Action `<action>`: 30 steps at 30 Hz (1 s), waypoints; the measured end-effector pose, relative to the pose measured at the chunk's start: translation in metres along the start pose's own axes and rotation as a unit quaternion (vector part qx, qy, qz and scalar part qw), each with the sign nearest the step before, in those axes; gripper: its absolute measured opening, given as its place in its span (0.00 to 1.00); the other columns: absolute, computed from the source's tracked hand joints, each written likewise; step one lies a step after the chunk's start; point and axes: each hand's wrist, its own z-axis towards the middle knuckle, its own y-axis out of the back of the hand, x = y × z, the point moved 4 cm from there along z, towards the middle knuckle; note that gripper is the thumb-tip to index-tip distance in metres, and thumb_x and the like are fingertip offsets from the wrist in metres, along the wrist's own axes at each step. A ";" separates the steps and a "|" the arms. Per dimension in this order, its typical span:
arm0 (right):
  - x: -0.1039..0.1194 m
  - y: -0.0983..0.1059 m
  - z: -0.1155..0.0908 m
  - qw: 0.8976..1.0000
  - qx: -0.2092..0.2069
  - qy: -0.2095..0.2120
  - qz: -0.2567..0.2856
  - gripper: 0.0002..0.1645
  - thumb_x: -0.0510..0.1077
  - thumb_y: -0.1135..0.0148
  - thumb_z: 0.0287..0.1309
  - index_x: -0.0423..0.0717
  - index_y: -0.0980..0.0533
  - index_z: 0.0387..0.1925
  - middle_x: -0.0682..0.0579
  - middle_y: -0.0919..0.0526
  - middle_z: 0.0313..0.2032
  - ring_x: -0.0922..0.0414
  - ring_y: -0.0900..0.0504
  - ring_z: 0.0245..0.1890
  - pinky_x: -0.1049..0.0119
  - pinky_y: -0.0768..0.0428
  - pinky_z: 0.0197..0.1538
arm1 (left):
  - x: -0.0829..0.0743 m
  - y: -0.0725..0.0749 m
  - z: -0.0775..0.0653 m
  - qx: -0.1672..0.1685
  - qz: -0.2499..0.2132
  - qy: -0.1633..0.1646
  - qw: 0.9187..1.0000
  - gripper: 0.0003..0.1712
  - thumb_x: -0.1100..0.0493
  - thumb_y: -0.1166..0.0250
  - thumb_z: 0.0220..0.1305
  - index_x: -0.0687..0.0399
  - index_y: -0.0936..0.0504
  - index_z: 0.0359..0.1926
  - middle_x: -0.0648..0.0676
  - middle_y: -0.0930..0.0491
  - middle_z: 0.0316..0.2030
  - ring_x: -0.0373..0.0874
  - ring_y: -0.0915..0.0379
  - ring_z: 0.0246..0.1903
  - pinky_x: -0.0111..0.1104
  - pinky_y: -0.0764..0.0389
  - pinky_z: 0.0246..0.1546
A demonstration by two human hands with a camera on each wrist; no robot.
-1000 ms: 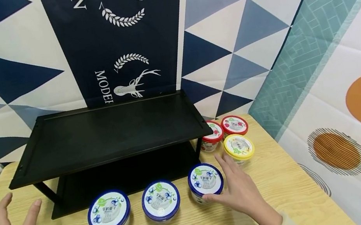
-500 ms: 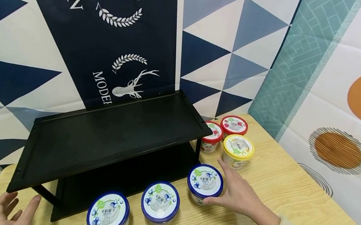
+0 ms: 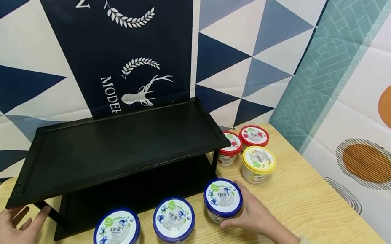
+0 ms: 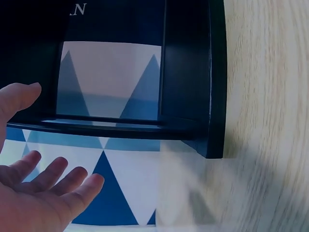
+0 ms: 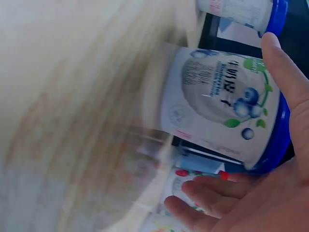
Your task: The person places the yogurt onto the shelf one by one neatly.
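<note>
My right hand (image 3: 250, 211) holds the rightmost blue-lidded tub (image 3: 222, 197) around its lid, thumb at the front, index finger at the right side. In the right wrist view this tub (image 5: 222, 104) shows blueberries on its label, and the other fingers (image 5: 212, 193) stretch out below it. At the left end of the black two-tier shelf (image 3: 115, 147), my left hand (image 3: 18, 239) has its fingertips beneath the top board's corner and its thumb by the front post. The left wrist view shows the thumb and the spread fingers (image 4: 53, 181) on either side of the shelf's bar.
Two more blue-lidded tubs (image 3: 117, 232) stand in front of the shelf. Two red-lidded tubs (image 3: 254, 135) and a yellow-lidded tub (image 3: 258, 160) stand at the shelf's right end. Patterned cloth (image 3: 243, 37) covers the wall behind the wooden table (image 3: 310, 214).
My left hand has moved right and in under the shelf's top corner, its thumb now at the post. My right hand has closed in around the rightmost blue-lidded tub.
</note>
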 end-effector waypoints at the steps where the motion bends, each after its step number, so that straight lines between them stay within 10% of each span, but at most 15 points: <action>1: -0.001 -0.001 0.000 1.000 0.000 -0.001 0.006 0.75 0.59 0.19 0.23 0.39 0.52 0.70 0.40 0.37 0.65 0.42 0.35 0.64 0.43 0.34 0.65 | 0.000 0.000 0.001 0.001 0.000 -0.004 1.000 0.38 0.47 0.41 0.62 0.37 0.47 0.70 0.62 0.52 0.70 0.61 0.51 0.69 0.56 0.37 0.63; 5: -0.007 -0.006 0.002 0.999 -0.005 -0.020 0.024 0.74 0.58 0.19 0.23 0.42 0.51 0.70 0.41 0.34 0.64 0.42 0.33 0.63 0.42 0.33 0.64 | 0.003 -0.001 0.006 0.001 -0.002 -0.012 1.000 0.35 0.47 0.40 0.61 0.32 0.43 0.68 0.57 0.47 0.68 0.53 0.47 0.68 0.41 0.30 0.63; 10: -0.012 -0.010 0.003 0.998 -0.011 -0.038 0.058 0.71 0.57 0.18 0.24 0.45 0.48 0.69 0.42 0.33 0.62 0.43 0.32 0.63 0.42 0.33 0.64 | 0.006 -0.001 0.011 0.005 0.003 -0.026 1.000 0.35 0.46 0.38 0.60 0.29 0.40 0.66 0.50 0.42 0.65 0.39 0.41 0.64 0.12 0.31 0.36; 17: -0.017 -0.016 0.004 0.994 -0.019 -0.049 0.093 0.68 0.53 0.17 0.24 0.43 0.46 0.67 0.41 0.31 0.61 0.42 0.33 0.62 0.41 0.34 0.65 | 0.004 -0.002 0.019 0.024 0.021 -0.034 0.999 0.32 0.41 0.40 0.60 0.27 0.38 0.65 0.44 0.35 0.61 0.34 0.38 0.61 0.29 0.25 0.47; 22: -0.019 -0.019 0.005 0.990 -0.020 -0.051 0.127 0.67 0.51 0.17 0.24 0.45 0.46 0.67 0.42 0.32 0.62 0.42 0.34 0.63 0.42 0.36 0.66 | -0.001 -0.001 0.022 0.038 -0.005 -0.066 0.997 0.29 0.43 0.39 0.60 0.30 0.34 0.62 0.23 0.36 0.40 0.14 0.40 0.38 0.13 0.32 0.29; 30: -0.024 -0.023 0.007 0.985 -0.010 -0.056 0.162 0.67 0.50 0.17 0.25 0.46 0.47 0.67 0.43 0.34 0.63 0.43 0.35 0.64 0.42 0.37 0.66 | -0.007 -0.005 0.024 0.054 -0.001 -0.059 0.997 0.22 0.42 0.39 0.60 0.35 0.30 0.54 0.23 0.37 0.34 0.13 0.40 0.33 0.13 0.32 0.27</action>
